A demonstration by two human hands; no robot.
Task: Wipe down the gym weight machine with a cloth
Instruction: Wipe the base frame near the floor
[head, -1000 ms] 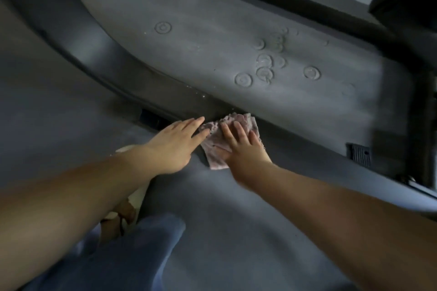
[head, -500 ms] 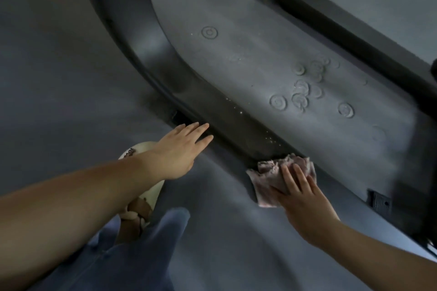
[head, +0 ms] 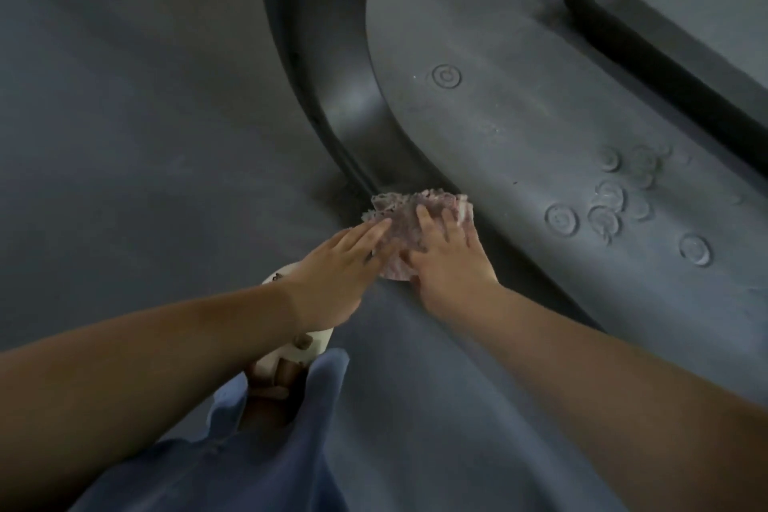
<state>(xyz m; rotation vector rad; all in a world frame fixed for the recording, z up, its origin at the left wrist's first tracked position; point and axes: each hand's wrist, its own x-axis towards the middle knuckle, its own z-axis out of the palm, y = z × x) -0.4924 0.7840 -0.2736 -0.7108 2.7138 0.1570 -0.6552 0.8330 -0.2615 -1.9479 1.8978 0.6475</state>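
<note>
Your right hand (head: 451, 258) presses the cloth (head: 419, 220) flat-fingered against the machine base (head: 519, 145) on grey floor (head: 124, 116); left hand (head: 336, 262) lies spread beside.

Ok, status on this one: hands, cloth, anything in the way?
Right hand flat on cloth, pressing it against machine base. Left hand open, fingertips at cloth edge. Nothing blocking.

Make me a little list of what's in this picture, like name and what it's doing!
cloth: pinkish, crumpled, lying against the machine's lower edge
right hand: presses flat on the cloth, fingers straight
left hand: fingers straight, fingertips at the cloth's left edge
machine base: dark grey, with round ring marks
floor: grey
shoe: pale, under the left arm
</note>
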